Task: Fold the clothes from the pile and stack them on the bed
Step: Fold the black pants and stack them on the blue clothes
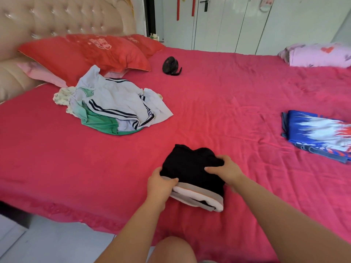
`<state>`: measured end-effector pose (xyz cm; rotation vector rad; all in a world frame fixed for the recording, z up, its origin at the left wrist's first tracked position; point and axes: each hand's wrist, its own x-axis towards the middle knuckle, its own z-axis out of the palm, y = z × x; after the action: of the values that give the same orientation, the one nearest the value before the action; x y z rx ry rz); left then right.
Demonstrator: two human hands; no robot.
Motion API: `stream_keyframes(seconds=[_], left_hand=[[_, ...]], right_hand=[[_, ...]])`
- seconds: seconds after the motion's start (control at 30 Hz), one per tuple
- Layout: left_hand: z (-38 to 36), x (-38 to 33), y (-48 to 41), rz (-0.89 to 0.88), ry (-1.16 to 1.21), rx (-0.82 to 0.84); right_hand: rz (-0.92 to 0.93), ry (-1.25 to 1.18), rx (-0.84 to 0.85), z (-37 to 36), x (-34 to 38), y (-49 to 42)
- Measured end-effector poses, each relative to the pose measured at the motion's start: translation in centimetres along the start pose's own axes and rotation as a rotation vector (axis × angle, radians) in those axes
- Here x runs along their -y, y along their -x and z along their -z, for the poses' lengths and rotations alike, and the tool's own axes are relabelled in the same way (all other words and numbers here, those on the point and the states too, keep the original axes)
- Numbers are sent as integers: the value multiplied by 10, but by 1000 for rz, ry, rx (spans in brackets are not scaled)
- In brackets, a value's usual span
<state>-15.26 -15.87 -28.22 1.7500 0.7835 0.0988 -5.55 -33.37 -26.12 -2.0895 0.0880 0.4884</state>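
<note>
Both hands clamped on folded black shorts (191, 168) near bed (218, 114) edge: left hand (161, 184) gripping waistband corner, right hand (226, 170) pinching far right side. Long axis running away from body. Stack (319, 133) well off right, nearer right hand; pile (114, 109) far left.

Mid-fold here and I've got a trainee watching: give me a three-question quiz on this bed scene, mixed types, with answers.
1. True or false: both hands are on the black garment.
2. The unfolded pile lies nearest to: A) the red pillows, B) the blue folded stack, C) the pink bundle.
3. Fill in: the small black object beyond the pile is a ____.

Key: 1 true, the left hand and right hand both grip it. 2 A. 3 fan.
</note>
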Motion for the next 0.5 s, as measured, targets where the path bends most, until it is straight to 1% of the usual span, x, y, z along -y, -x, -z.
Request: stream_keyframes(seconds=[0.07,0.13,0.2,0.27,0.3,0.33,0.37,0.4,0.47,0.5], left_hand=[[0,-4,0,32,139,2],[-5,-14,0,-19,189,-4],[-13,-34,2,-121,213,19],[-24,-60,4,-233,229,57],[-31,-72,4,-285,225,77],[-40,-81,3,-322,208,97],[-50,-87,3,-330,175,120],[-59,-89,3,-312,131,146],[-76,-84,6,-226,18,173],[-84,-78,10,-185,-37,165]], right_hand=[[-48,-118,46,4,-2,7],[-25,-163,4,11,-4,14],[36,-261,-118,25,-6,26],[98,-404,-291,42,-10,39],[122,-422,-395,49,-15,47],[131,-384,-474,55,-23,53],[114,-332,-513,60,-30,59],[77,-274,-490,64,-40,63],[-34,-119,-330,72,-59,67],[-79,-27,-276,78,-67,70]])
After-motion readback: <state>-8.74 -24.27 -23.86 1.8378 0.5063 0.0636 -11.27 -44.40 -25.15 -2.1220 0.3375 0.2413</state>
